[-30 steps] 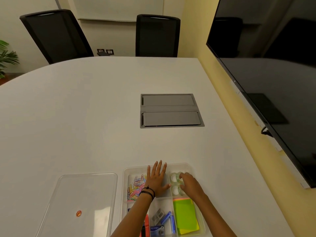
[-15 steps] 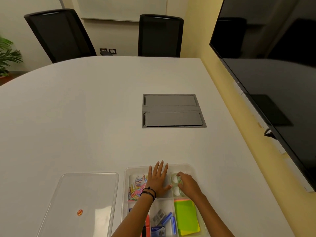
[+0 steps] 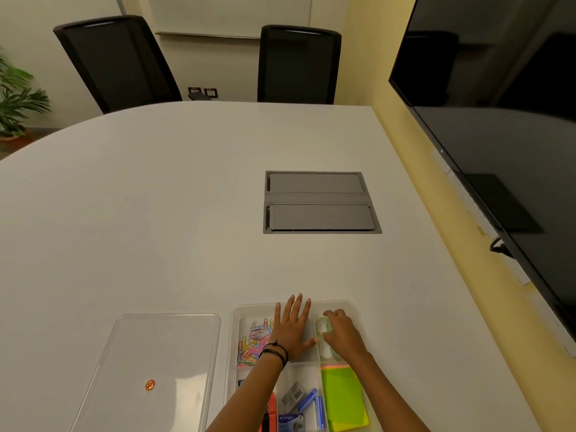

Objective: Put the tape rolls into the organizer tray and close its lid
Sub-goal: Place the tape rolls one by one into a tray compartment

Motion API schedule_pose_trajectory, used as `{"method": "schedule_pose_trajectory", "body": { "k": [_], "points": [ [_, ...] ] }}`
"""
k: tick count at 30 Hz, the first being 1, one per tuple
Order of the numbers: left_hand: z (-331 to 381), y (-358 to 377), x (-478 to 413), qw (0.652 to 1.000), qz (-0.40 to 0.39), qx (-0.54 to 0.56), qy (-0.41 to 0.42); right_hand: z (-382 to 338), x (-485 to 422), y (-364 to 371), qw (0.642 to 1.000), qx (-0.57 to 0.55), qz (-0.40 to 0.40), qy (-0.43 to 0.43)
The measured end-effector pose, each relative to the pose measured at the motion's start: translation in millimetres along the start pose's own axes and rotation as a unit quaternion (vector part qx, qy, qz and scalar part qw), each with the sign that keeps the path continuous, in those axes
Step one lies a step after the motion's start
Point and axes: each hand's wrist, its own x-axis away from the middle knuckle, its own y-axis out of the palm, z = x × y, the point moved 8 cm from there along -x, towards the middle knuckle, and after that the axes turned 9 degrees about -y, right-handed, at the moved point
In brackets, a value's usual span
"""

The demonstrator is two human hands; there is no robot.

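The clear organizer tray (image 3: 236,313) sits at the table's near edge. Two clear tape rolls (image 3: 323,327) lie in its far-right compartment, one behind the other. My right hand (image 3: 342,334) rests over them, fingers curled and touching the rolls; whether it grips one I cannot tell. My left hand (image 3: 292,328) lies flat with fingers spread on the tray's far middle compartment, a black band at the wrist. The transparent lid (image 3: 149,347) lies flat on the table left of the tray, an orange sticker on it.
Coloured paper clips (image 3: 252,341), green sticky notes (image 3: 341,397) and blue staple boxes (image 3: 307,400) fill other compartments. A grey cable hatch (image 3: 318,202) is set in the table's middle. A large dark screen (image 3: 498,135) hangs on the right wall; two black chairs stand behind.
My right hand has slid slightly further over the tape rolls in the far-right compartment. The left hand stays flat on the tray. The camera shifted a little.
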Motion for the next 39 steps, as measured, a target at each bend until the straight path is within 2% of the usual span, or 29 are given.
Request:
{"method": "schedule_pose_trajectory", "body": {
  "k": [6, 15, 20, 27, 39],
  "points": [
    [1.3, -1.1, 0.6, 1.000, 0.013, 0.000, 0.006, -8.0, -8.2, 7.4, 1.000, 0.024, -0.005, -0.012],
    [0.7, -1.9, 1.6, 1.000, 0.021, 0.002, 0.008, -2.3, -3.7, -0.6, 0.996, -0.057, 0.073, -0.013],
    [1.7, -2.6, 2.7, 1.000, 0.021, 0.006, 0.010, 7.9, 0.2, 6.0, 0.998, -0.042, 0.039, 0.033],
    [0.8, -2.2, 2.8, 1.000, 0.016, 0.006, 0.007, 4.8, -2.5, 5.9, 0.998, -0.044, 0.038, 0.018],
    [0.3, -0.9, 2.2, 1.000, 0.020, 0.018, 0.005, -16.0, -10.7, 18.3, 1.000, 0.022, 0.015, -0.013]
  ]
}}
